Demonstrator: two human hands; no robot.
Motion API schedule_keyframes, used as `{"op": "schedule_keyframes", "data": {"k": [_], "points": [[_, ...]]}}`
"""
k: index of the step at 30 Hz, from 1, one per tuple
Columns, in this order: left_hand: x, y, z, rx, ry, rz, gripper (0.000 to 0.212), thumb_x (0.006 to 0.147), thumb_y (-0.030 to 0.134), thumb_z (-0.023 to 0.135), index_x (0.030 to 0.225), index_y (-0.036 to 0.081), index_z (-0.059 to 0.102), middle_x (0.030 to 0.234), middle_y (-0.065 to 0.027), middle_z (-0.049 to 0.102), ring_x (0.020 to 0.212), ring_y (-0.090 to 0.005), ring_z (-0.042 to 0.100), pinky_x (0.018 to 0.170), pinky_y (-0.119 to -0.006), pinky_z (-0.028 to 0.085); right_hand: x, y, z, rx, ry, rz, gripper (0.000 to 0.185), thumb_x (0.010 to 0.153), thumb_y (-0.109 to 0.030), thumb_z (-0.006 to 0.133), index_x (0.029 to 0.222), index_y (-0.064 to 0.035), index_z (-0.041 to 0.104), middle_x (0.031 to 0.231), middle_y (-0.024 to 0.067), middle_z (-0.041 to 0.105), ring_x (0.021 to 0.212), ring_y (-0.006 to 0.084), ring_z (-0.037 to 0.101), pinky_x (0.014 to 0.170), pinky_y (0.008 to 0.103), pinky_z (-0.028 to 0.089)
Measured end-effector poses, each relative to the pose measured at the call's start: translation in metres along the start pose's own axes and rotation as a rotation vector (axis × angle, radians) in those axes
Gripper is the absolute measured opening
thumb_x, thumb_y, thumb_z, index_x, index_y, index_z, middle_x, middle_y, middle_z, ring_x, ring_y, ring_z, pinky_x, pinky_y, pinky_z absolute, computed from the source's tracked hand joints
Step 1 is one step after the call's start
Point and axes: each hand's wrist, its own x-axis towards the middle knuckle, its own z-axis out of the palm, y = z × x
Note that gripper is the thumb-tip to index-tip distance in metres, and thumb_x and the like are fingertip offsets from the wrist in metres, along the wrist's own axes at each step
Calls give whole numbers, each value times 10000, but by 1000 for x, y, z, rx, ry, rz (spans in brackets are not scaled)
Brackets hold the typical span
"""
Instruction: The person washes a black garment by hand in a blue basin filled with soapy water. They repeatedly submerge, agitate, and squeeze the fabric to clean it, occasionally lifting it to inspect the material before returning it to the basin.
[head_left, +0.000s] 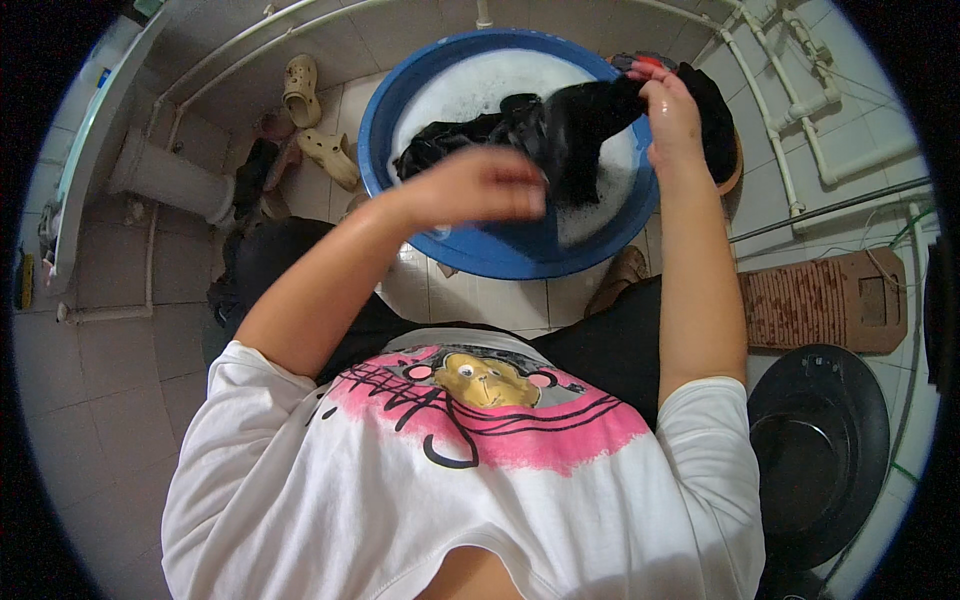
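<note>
A round blue plastic basin stands on the floor before me, with white suds spread over the water. A wet black garment stretches across it, partly lifted toward the right rim and bunched in the suds at the left. At the right rim, my right hand grips one end of this garment. My left hand, blurred by motion, hovers over the near side of the basin with its fingers bent. Its fingertips are close to the hanging cloth; whether they touch it is unclear.
More dark clothes lie in an orange-rimmed container beyond my right arm. A brown washboard and a black basin are at the right. Beige clogs lie left of the blue basin; white pipes run along the walls.
</note>
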Motion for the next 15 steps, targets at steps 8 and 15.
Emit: {"op": "schedule_keyframes", "data": {"k": [8,15], "points": [[-7,-139,8,427,580,-278,331,734,150,606,1031,15,548,935,-167,598,888,-292,568,809,-348,440,-47,44,56,-578,-606,-90,213,779,-131,506,945,-18,575,891,99,602,846,176,560,780,279,428],[-15,-137,-9,500,362,-511,334,712,162,587,1002,10,526,882,-181,595,818,-281,586,732,-356,457,-88,91,80,-1108,-1064,-48,679,691,-454,614,1203,-50,426,1164,197,481,1043,311,492,862,383,406]]}}
